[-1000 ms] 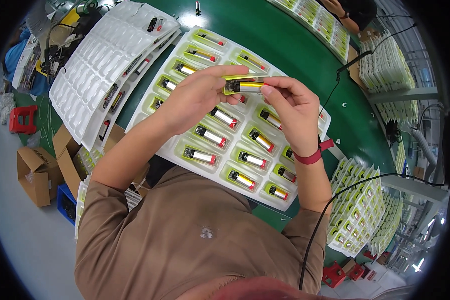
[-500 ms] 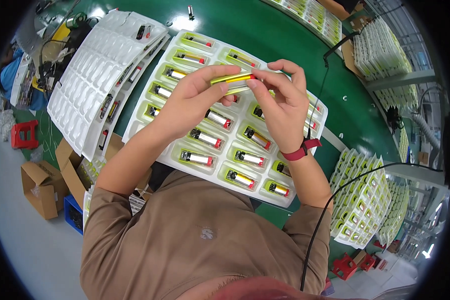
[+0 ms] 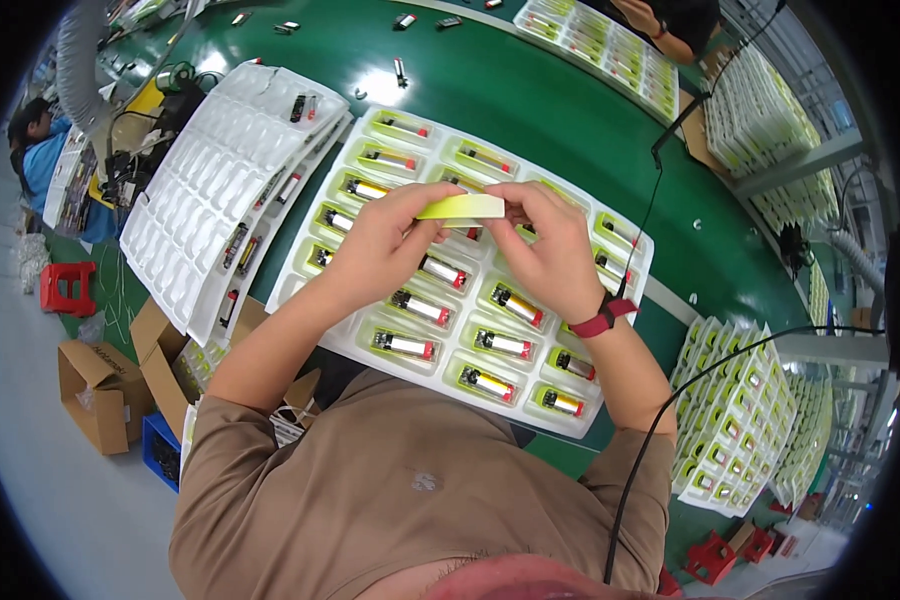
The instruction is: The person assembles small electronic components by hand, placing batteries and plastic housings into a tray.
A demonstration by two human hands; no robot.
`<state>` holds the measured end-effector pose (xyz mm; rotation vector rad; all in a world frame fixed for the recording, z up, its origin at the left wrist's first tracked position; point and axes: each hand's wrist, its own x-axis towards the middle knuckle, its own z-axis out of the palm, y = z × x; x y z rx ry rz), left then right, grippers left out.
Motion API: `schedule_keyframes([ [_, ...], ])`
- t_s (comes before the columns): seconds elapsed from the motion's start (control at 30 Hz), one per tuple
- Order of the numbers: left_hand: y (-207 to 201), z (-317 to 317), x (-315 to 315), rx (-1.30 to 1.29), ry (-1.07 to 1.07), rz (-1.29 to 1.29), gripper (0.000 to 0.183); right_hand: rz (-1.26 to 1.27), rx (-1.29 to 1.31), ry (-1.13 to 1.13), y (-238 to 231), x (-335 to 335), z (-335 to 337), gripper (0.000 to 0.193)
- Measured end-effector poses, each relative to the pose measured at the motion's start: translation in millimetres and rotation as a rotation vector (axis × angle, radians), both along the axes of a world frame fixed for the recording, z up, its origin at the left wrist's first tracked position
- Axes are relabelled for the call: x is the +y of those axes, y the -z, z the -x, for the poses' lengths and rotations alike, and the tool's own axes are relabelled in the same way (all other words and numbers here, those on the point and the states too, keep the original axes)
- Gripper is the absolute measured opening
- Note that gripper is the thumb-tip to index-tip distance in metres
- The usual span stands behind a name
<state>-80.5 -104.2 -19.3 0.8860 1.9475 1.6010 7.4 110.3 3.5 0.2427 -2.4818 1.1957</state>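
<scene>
A slim casing (image 3: 465, 207), fading from yellow-green to white, is held level above the tray with its smooth outer side showing. My left hand (image 3: 382, 245) pinches its left end between thumb and fingers. The fingers of my right hand (image 3: 545, 240) close on its right end, and a red band circles that wrist. Whatever lies inside the casing is hidden now. Beneath both hands, a white moulded tray (image 3: 440, 365) carries rows of yellow-green shells, many with a silver or yellow battery cell (image 3: 405, 345) with a red end and black parts.
To the left, stacked white trays (image 3: 185, 190) hold a few loose cells. Filled trays (image 3: 725, 420) are stacked at the right. A thin black cable (image 3: 642, 225) hangs beside my right hand. Cardboard boxes (image 3: 100, 390) stand at lower left. Across the green table (image 3: 530, 110), another person's hand (image 3: 638, 15) shows.
The casing has been turned over: the yellow cell with a red end that showed in it is now out of sight. The view has shifted, so the tray sits slightly lower.
</scene>
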Motion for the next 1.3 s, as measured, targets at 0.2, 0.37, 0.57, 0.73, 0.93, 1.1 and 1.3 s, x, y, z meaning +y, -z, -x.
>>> schedule_keyframes([
  [0.2, -12, 1, -18, 0.601, -0.015, 0.090, 0.038, -0.366, 0.092, -0.104, -2, -5, -1, 0.038],
  [0.37, -28, -4, -30, 1.247, 0.090, 0.313, 0.037, -0.791, 0.103, -0.215, -6, -30, -6, 0.049],
  [0.57, -29, -5, -51, 1.196, 0.063, 0.384, 0.037, -0.847, 0.193, -0.233, -8, -44, 6, 0.047],
  [0.73, -33, 12, -77, 0.971, 0.028, 0.173, 0.041, -0.450, 0.213, -0.178, -19, -68, 8, 0.030],
  [0.93, -32, 7, -132, 0.458, 0.047, 0.063, 0.034, -0.168, 0.043, -0.260, -17, -120, 11, 0.020],
  [1.1, -7, -5, -178, 0.348, 0.121, 0.155, 0.031, -0.457, -0.108, -0.260, 8, -164, -12, 0.015],
  [1.3, 20, -1, -179, 0.633, 0.098, 0.260, 0.019, -0.724, 0.081, -0.190, 25, -166, -15, 0.016],
])
